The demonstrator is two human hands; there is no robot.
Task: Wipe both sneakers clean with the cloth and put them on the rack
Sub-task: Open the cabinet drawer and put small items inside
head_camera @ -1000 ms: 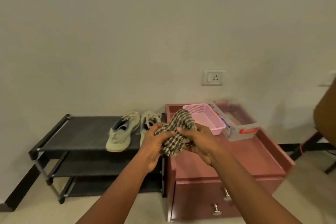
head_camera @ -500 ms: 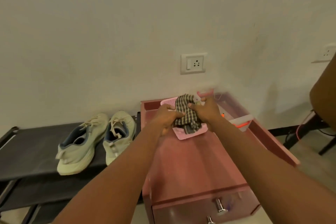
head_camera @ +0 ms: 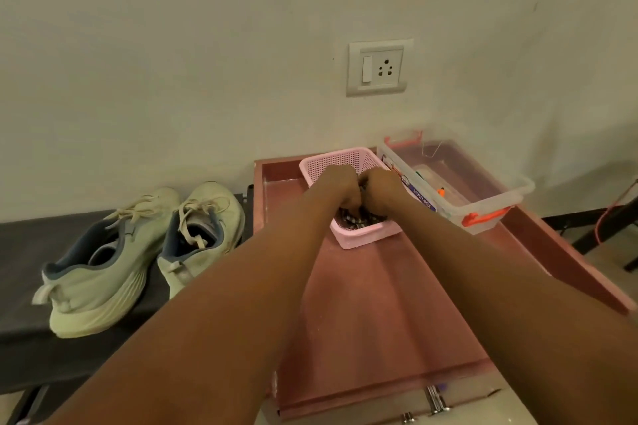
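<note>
Two pale green sneakers stand side by side on the black rack (head_camera: pixel 20 252): the left sneaker (head_camera: pixel 103 272) and the right sneaker (head_camera: pixel 203 228), toes toward the wall. My left hand (head_camera: pixel 340 188) and my right hand (head_camera: pixel 381 191) are both down inside a pink basket (head_camera: pixel 366 236), fingers curled around the checked cloth (head_camera: pixel 355 219). Only a small bunched part of the cloth shows below my knuckles.
The pink basket sits on a reddish cabinet top (head_camera: pixel 379 304) with raised side edges. A clear plastic box (head_camera: pixel 483 190) with orange clips stands right of the basket. A wall socket (head_camera: pixel 379 67) is above. Drawer handles (head_camera: pixel 435 400) show at the cabinet front.
Both hands have carried the cloth forward from mid-air and lowered it into the pink basket. The view has moved closer and to the right. The sneakers have stayed on the rack.
</note>
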